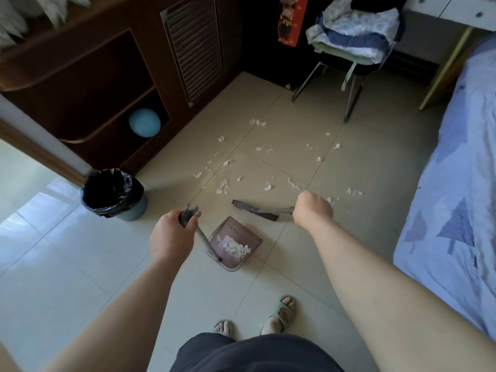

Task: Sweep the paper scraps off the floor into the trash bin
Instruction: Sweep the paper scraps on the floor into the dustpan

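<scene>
Dark shorts [255, 353], pale-green open-toed sandal [279, 310]

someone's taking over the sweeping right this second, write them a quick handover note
Left hand: fingers curled round the handle of the dustpan, which sits on the floor in front of the feet.
Right hand: grips the broom, with its head low just beyond the dustpan's mouth.
Trash bin: black-lined, to the left by the cabinet.
Done: a small batch of swept scraps lies in the dustpan.
Left: many paper scraps are scattered on the tiles ahead, out towards the chair. Sweep them in, then tip the dustpan into the trash bin.
</scene>
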Demonstrator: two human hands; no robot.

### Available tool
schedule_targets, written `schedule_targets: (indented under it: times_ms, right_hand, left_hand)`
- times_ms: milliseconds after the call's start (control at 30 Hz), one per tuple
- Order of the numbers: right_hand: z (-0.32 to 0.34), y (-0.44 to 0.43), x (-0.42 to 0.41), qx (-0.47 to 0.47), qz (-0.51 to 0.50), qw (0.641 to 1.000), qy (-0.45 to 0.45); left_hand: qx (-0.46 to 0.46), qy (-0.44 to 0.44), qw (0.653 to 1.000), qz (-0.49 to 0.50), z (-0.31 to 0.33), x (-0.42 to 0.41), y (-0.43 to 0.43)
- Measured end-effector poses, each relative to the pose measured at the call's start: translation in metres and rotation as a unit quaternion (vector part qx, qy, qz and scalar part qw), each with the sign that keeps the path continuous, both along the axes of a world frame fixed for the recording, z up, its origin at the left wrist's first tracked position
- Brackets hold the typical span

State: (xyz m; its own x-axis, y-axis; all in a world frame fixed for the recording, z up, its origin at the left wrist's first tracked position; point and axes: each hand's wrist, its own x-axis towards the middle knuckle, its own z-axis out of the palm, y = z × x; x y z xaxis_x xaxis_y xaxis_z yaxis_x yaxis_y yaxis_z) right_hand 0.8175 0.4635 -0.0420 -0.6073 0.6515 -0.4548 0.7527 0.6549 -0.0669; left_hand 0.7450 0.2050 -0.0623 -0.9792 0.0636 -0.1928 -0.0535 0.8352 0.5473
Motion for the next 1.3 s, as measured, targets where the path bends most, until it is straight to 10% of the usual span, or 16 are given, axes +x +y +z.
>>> schedule_targets:
  times_ms: [467, 1300]
  right_hand:
    - [-0.011, -0.094, 0.041, 0.049, 0.097, 0.981, -0.158]
    - [0.019, -0.120, 0.102, 0.048, -0.080, 0.982, -0.166]
  left_hand:
    - [-0.033, -0.050, 0.997, -0.050, -0.015, -0.009, -0.108]
    - [-0.074, -0.045, 0.985, -0.152, -0.032, 0.004, -0.126]
